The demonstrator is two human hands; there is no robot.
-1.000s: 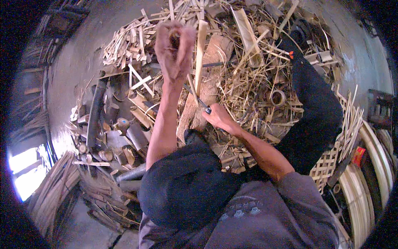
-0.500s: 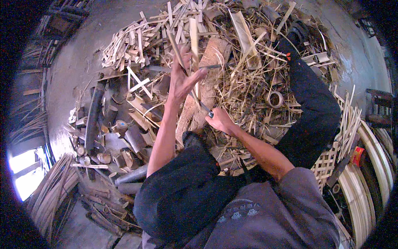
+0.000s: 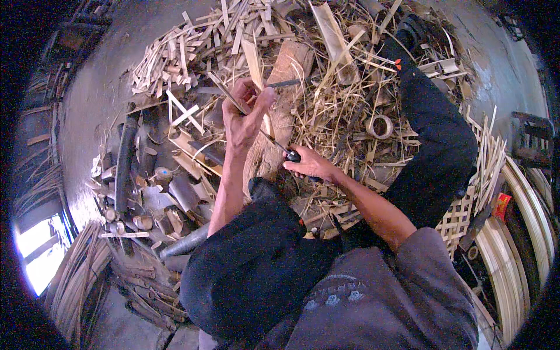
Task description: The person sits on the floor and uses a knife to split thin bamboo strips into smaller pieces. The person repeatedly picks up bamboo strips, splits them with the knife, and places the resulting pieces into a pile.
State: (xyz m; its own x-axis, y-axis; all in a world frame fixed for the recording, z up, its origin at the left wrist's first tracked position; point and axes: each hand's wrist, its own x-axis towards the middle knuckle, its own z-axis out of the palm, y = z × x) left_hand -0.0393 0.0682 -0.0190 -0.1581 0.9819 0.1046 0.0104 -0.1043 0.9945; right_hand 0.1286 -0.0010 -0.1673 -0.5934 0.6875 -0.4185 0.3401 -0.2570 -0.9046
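Note:
My left hand [image 3: 246, 111] is closed around a pale bamboo strip [image 3: 252, 61], which stands upright over a thick wooden block [image 3: 280, 119]. My right hand [image 3: 312, 163], lower and to the right, grips the black handle of a knife [image 3: 291, 155]. Its thin blade slants up and left toward the strip below my left hand. A thin brown stick [image 3: 220, 86] sticks out past my left hand in line with the blade; whether the two are joined is hidden. Beside my left fingertips a dark flat bar [image 3: 284, 83] points right over the block.
Short pale bamboo slats [image 3: 175, 55] are heaped at the far left. Shavings [image 3: 332, 122] and a split bamboo piece [image 3: 335, 38] lie right of the block. Cut bamboo sections [image 3: 185, 192] crowd the left; my outstretched leg [image 3: 434, 140] and a woven lattice [image 3: 455, 233] are right.
My left hand has come nearer and its fingers have curled in around the strip. The knife tilts further left. The whole view has shifted slightly.

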